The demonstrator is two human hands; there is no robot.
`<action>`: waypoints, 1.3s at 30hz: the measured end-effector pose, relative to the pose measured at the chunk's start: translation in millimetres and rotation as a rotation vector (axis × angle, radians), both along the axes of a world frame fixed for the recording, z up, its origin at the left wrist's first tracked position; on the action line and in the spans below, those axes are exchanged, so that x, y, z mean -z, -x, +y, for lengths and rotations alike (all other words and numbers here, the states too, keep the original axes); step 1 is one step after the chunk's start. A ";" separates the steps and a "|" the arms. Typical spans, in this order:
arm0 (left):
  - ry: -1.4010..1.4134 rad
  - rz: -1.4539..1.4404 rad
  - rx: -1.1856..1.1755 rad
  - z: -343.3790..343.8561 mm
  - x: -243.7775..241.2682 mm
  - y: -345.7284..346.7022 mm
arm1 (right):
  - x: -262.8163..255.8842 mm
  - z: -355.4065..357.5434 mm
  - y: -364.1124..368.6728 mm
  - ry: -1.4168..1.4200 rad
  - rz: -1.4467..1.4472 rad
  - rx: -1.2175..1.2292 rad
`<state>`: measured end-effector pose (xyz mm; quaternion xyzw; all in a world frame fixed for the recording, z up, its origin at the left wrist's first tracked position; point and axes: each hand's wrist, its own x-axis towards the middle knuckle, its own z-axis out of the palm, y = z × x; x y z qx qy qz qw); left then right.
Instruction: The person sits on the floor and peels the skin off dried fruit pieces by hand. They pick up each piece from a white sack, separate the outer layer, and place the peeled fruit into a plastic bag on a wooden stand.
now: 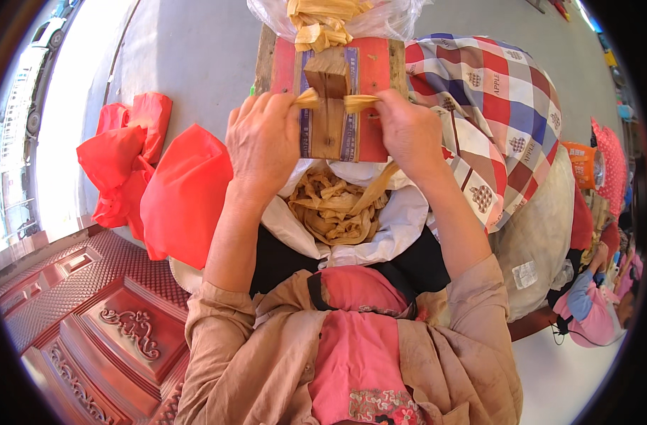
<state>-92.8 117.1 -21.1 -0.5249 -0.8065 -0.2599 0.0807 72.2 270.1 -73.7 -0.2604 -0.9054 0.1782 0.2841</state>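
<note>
My left hand (263,139) and my right hand (412,133) grip a yellowish-brown fibrous strip (359,103) on either side of an upright wooden block (328,74). The strip's middle is hidden at the block, which stands on a red board (374,135) with wooden edges and blue printed bands. From my right hand a tail of strip hangs down into a white sack (403,215), where a heap of similar strips (337,207) lies. Beyond the block, folded strips (323,24) lie in and beside a clear plastic bag (390,18).
Red cloth bundles (188,196) stand at the left, above a carved reddish door panel (127,334). A checked cloth bundle (506,106) touches the board's right side, with a large pale sack (536,255) nearer. Another person (591,313) in pink sits at the far right.
</note>
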 end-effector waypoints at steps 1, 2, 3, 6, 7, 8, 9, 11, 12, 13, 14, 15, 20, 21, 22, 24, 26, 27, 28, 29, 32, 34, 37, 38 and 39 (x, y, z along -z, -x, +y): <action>-0.002 -0.087 -0.021 -10.8 1.8 1.9 | -1.7 4.2 -13.2 0.220 0.047 0.050; -0.005 -0.175 -0.041 -25.0 2.7 2.7 | -5.9 1.1 -31.1 0.440 0.093 0.098; -0.014 -0.267 -0.052 -31.0 5.3 0.2 | -10.7 -3.0 -45.4 0.652 0.140 0.153; -0.140 -1.073 -0.020 -55.6 6.1 -22.7 | -23.9 -35.8 -71.1 0.952 0.219 -0.040; -0.213 -1.242 -0.011 -56.9 2.9 -25.6 | -24.7 -44.8 -76.1 1.003 0.243 -0.068; -0.287 -1.411 -0.001 -57.6 -1.0 -28.6 | -21.9 -54.4 -80.7 1.055 0.266 -0.097; -0.364 -1.578 0.020 -55.4 -4.8 -30.5 | -18.5 -59.8 -84.6 1.099 0.293 -0.126; -0.406 -1.770 -0.016 -62.0 3.3 -36.1 | -14.2 -67.0 -90.2 1.293 0.388 -0.136; -0.418 -1.853 -0.010 -67.9 5.8 -40.5 | -16.0 -74.1 -92.5 1.392 0.439 -0.135; -0.428 -1.938 -0.004 -71.8 8.3 -43.2 | -17.1 -78.6 -95.2 1.490 0.491 -0.132; -0.439 -2.023 0.066 -74.0 10.8 -42.5 | -16.6 -78.2 -98.3 1.571 0.532 -0.161; -0.419 -2.036 0.048 -76.0 9.2 -47.4 | -16.9 -81.4 -98.9 1.504 0.535 -0.189; -0.332 -1.953 0.005 -82.2 5.7 -73.9 | -25.2 -96.9 -93.5 1.517 0.464 -0.141; -0.320 -1.903 0.029 -83.1 6.5 -77.9 | -28.8 -97.4 -91.9 1.578 0.425 -0.101; -0.324 -1.861 -0.019 -84.2 2.6 -84.4 | -25.7 -95.3 -95.4 1.592 0.380 -0.180; -0.297 -1.765 0.055 -88.8 4.8 -92.6 | -29.8 -107.9 -86.1 1.362 0.328 -0.211; -0.287 -1.687 0.097 -96.3 7.8 -99.5 | -32.8 -113.1 -84.5 1.216 0.154 -0.299; -0.339 -1.660 0.164 -98.7 5.8 -105.1 | -36.6 -114.0 -85.3 1.181 0.002 -0.366; -0.335 -1.682 0.167 -103.7 4.0 -105.1 | -43.0 -117.4 -85.1 1.242 0.056 -0.399; -0.331 -1.703 0.170 -107.5 2.4 -103.4 | -51.4 -119.7 -83.3 1.303 0.111 -0.433; -0.354 -1.674 0.248 -107.8 -12.8 -105.8 | -48.9 -116.6 -93.5 1.518 0.088 -0.533; -0.155 -1.796 0.248 -115.1 -12.6 -101.6 | -49.0 -122.1 -94.5 1.472 0.118 -0.570; -0.093 -1.861 0.195 -118.6 -13.0 -107.8 | -44.6 -134.5 -99.5 1.379 0.159 -0.551; -0.124 -1.909 0.186 -119.1 -13.6 -109.0 | -41.7 -140.6 -101.4 1.283 0.175 -0.537; -0.157 -1.961 0.169 -121.2 -14.0 -112.1 | -42.2 -146.8 -102.6 1.193 0.186 -0.524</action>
